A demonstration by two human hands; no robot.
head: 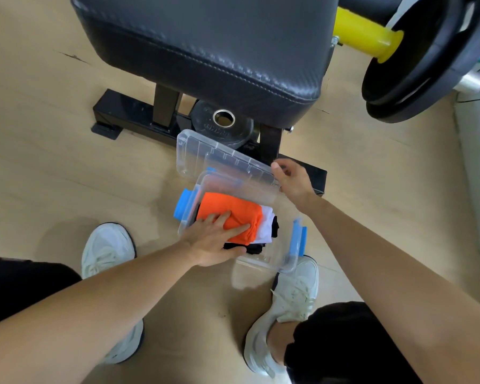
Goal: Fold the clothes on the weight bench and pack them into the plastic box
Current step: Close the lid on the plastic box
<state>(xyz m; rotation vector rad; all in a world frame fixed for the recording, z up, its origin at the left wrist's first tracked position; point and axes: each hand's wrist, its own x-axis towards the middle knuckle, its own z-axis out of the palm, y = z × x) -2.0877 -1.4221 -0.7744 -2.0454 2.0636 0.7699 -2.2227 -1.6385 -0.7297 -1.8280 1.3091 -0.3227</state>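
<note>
Forearms: your bare forearms (94,314) reach down between your white shoes (106,245) to the plastic box (263,264).
Box: it sits on the floor between your feet, in front of the weight bench (205,51).
Left hand: your left hand (214,242) lies flat on the orange garment (233,214), fingers straight and a little spread, pressing down and holding nothing.
Right hand: your right hand (291,181) grips the right end of the clear lid (222,159), with thumb and curled fingers clamped on its edge. The lid hangs tilted over the far side of the box.
Clothes: the folded orange garment lies on top, with a white garment (266,228) and a black garment (255,248) under it, all inside the box.
Cloth handling: the clothes are soft, light and springy. The pile will likely rise once your palm lifts, so press broad and flat in the middle.
Lid handling: the lid looks like thin, light plastic and is probably slick. Hold it by the rim and square it over the box before lowering.
Latches: the blue latches (183,207) on both short ends stand swung outward. Keep cloth off the rim so they can snap shut.
</note>
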